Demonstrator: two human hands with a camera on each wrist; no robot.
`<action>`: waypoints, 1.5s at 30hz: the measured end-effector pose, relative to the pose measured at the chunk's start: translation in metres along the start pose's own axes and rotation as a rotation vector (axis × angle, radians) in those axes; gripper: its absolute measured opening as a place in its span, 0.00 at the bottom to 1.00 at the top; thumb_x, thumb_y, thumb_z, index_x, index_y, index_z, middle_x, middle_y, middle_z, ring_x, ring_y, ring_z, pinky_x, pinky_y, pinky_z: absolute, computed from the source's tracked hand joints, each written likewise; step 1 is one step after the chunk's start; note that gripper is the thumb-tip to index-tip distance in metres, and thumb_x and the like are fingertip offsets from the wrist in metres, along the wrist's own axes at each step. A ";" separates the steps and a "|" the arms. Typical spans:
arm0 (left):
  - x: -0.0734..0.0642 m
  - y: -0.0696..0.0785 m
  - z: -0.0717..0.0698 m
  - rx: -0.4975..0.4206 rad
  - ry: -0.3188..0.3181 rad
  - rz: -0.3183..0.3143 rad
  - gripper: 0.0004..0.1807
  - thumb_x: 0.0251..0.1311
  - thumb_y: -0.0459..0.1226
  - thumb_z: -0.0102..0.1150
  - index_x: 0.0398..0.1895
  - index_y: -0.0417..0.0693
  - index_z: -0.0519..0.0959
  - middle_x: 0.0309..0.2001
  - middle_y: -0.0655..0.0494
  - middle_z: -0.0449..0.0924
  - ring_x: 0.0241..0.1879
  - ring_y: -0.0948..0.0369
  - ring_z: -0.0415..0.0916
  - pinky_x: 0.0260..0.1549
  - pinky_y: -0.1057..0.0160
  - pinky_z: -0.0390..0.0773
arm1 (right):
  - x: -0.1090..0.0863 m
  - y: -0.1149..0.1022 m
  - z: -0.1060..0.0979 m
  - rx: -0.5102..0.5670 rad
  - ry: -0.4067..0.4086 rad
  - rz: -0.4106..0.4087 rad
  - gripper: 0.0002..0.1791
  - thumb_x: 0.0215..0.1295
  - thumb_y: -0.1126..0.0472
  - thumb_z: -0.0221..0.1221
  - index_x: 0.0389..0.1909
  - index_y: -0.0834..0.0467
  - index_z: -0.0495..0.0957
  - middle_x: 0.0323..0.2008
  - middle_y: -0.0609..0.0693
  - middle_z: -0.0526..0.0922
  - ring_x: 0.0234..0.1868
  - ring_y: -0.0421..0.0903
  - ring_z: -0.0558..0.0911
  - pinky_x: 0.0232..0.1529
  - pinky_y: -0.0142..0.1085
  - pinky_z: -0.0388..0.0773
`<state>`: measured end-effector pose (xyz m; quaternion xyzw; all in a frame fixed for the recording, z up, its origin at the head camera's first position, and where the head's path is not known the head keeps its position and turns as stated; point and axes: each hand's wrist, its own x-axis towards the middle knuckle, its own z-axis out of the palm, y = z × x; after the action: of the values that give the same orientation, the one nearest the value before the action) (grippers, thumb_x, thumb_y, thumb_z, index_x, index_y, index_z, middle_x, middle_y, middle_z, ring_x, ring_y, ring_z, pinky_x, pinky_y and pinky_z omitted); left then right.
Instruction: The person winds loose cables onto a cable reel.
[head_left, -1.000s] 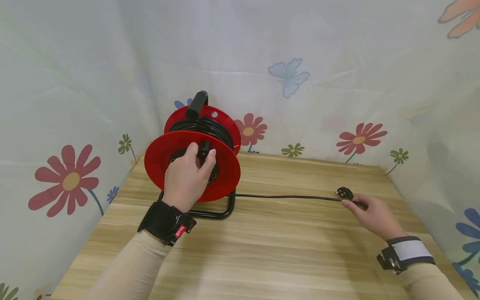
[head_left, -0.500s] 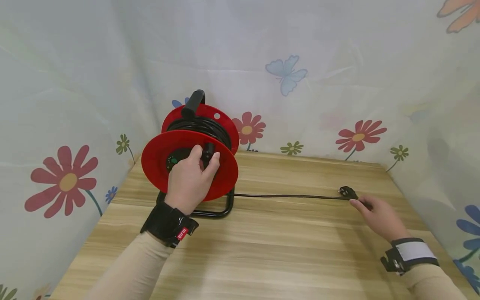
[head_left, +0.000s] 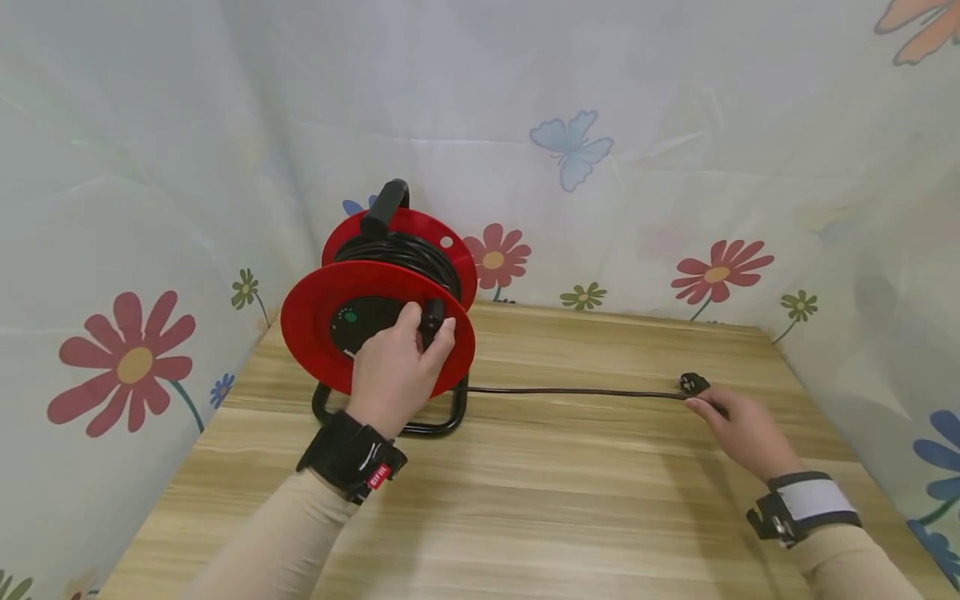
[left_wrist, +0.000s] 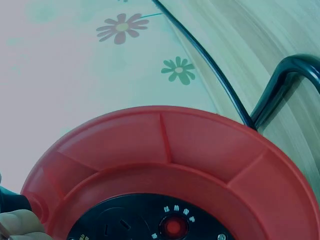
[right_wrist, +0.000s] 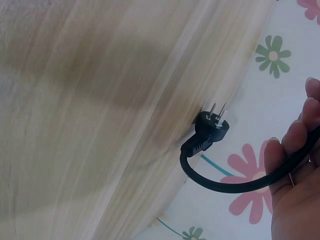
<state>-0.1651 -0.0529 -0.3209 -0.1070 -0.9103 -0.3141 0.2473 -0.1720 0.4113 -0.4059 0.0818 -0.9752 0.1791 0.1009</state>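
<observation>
My left hand (head_left: pixel 393 371) grips the black crank knob (head_left: pixel 432 317) on the front of a red cable reel (head_left: pixel 306 325), its thumb and fingers on either side of the knob. Coiled black cable (head_left: pixel 397 252) fills the drum between the two red flanges. From the reel's base, a thin length of power cord (head_left: pixel 570 391) runs nearly straight to my right hand (head_left: pixel 742 429), which holds it just behind the plug (head_left: pixel 692 383). In the right wrist view the cord (right_wrist: pixel 225 187) bends across my fingers, and the plug (right_wrist: pixel 212 127) shows its metal prongs.
The reel stands on a black tubular frame (head_left: pixel 442 429) with a carrying handle (head_left: pixel 381 212) on top, at the left of a wooden table (head_left: pixel 562 500). Flower-printed curtains (head_left: pixel 675 183) enclose the table at the back and sides.
My left hand has carried the knob right and slightly down, and the red reel has turned clockwise. The right hand went slightly right, then back left, still holding the cord.
</observation>
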 end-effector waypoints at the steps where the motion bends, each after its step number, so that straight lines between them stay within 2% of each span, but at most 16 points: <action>1: 0.000 0.000 0.001 0.001 -0.002 0.001 0.17 0.65 0.52 0.46 0.29 0.49 0.66 0.13 0.57 0.70 0.13 0.62 0.66 0.13 0.63 0.67 | 0.000 -0.001 0.001 0.002 -0.006 0.001 0.19 0.69 0.49 0.53 0.33 0.62 0.80 0.22 0.52 0.76 0.22 0.45 0.70 0.23 0.39 0.65; 6: -0.003 0.001 0.005 0.010 -0.009 0.002 0.19 0.65 0.53 0.46 0.29 0.47 0.67 0.13 0.56 0.69 0.13 0.61 0.65 0.12 0.63 0.64 | 0.003 -0.004 0.005 -0.003 -0.018 -0.025 0.17 0.69 0.51 0.54 0.32 0.62 0.79 0.22 0.52 0.75 0.22 0.45 0.69 0.23 0.39 0.65; 16: -0.010 0.003 0.016 0.042 -0.034 0.000 0.18 0.65 0.53 0.48 0.31 0.48 0.68 0.13 0.57 0.69 0.13 0.62 0.65 0.13 0.64 0.67 | 0.009 -0.018 0.010 -0.011 -0.065 -0.031 0.17 0.68 0.51 0.55 0.34 0.62 0.80 0.21 0.51 0.73 0.22 0.45 0.68 0.23 0.38 0.64; 24: -0.020 0.000 0.031 0.092 -0.065 0.009 0.18 0.63 0.53 0.48 0.33 0.47 0.70 0.11 0.57 0.69 0.11 0.62 0.64 0.12 0.65 0.65 | 0.014 -0.031 0.020 -0.009 -0.038 -0.098 0.13 0.66 0.53 0.57 0.33 0.59 0.82 0.25 0.52 0.79 0.24 0.45 0.70 0.24 0.40 0.68; 32: -0.031 -0.007 0.047 0.146 -0.086 0.035 0.18 0.62 0.52 0.51 0.29 0.47 0.70 0.09 0.58 0.65 0.10 0.62 0.61 0.10 0.66 0.60 | 0.021 -0.046 0.025 0.006 -0.067 -0.135 0.15 0.67 0.50 0.55 0.33 0.56 0.83 0.27 0.50 0.82 0.25 0.44 0.71 0.25 0.39 0.68; 38: -0.038 -0.013 0.054 0.158 -0.110 0.026 0.19 0.62 0.53 0.50 0.28 0.47 0.71 0.09 0.58 0.64 0.09 0.62 0.60 0.08 0.67 0.55 | 0.025 -0.056 0.032 0.018 -0.096 -0.142 0.18 0.68 0.46 0.52 0.33 0.54 0.82 0.22 0.48 0.78 0.22 0.42 0.68 0.24 0.38 0.67; 45: -0.045 -0.022 0.062 0.170 -0.086 0.040 0.18 0.61 0.52 0.50 0.24 0.49 0.68 0.08 0.59 0.62 0.08 0.63 0.59 0.07 0.67 0.53 | 0.030 -0.067 0.038 0.034 -0.112 -0.157 0.16 0.69 0.48 0.52 0.33 0.54 0.82 0.21 0.48 0.77 0.20 0.42 0.69 0.24 0.38 0.67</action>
<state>-0.1582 -0.0334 -0.3978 -0.1170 -0.9411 -0.2260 0.2225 -0.1940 0.3316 -0.4118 0.1694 -0.9668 0.1822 0.0587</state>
